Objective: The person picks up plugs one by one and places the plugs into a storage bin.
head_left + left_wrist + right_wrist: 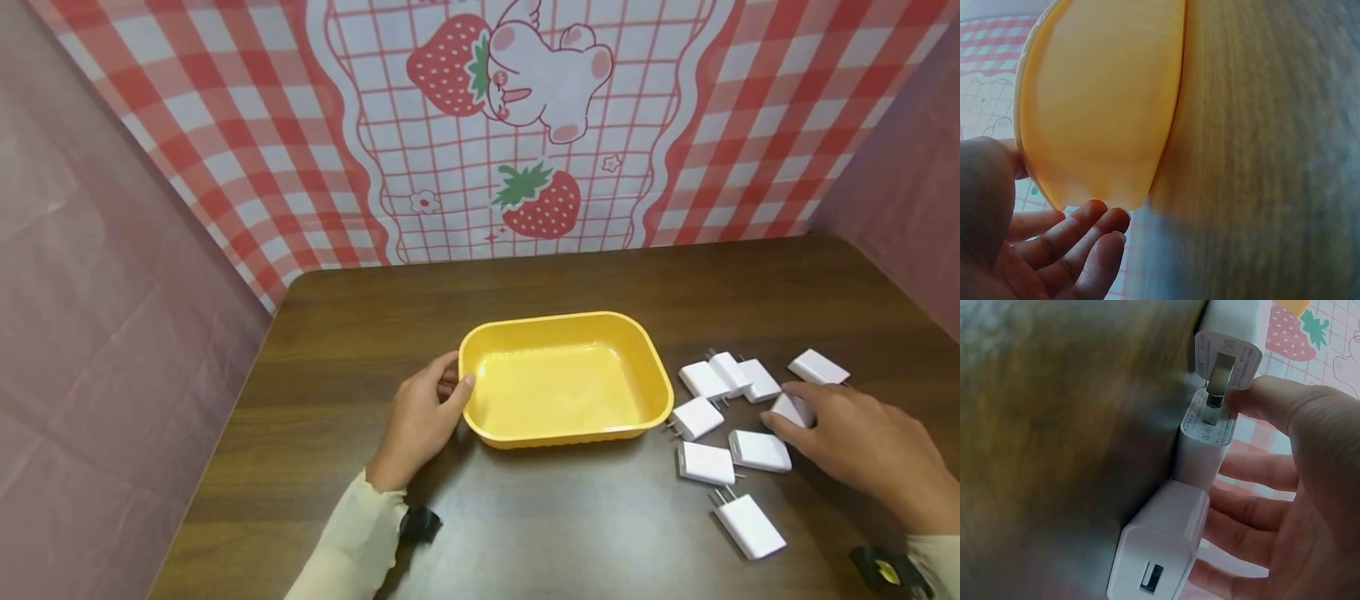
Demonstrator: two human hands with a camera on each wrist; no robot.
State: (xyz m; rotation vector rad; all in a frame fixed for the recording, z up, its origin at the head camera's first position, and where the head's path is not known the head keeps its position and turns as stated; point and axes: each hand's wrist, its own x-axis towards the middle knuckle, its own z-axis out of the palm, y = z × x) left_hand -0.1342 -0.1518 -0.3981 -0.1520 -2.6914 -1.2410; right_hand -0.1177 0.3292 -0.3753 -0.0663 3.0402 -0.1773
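A yellow plastic tray [558, 383] with rounded corners stands on the table, with nothing in it. My left hand [423, 417] holds its left end, thumb at the rim and fingers against the outer wall; in the left wrist view the fingers [1079, 234] curl by the tray's end wall [1097, 125]. To the right, my right hand [873, 442] grips a white USB charger [793, 408] between thumb and fingers, partly hidden by the hand. In the right wrist view, several chargers stand before the hand, one showing its USB port [1152, 575].
Several more white chargers lie right of the tray: a cluster [727, 375], one behind my right hand [817, 367], and one nearest me [750, 525]. The brown wooden table [360, 333] meets a red-checked strawberry cloth [540, 204] at the back. Pink cloth [112, 333] hangs at the sides.
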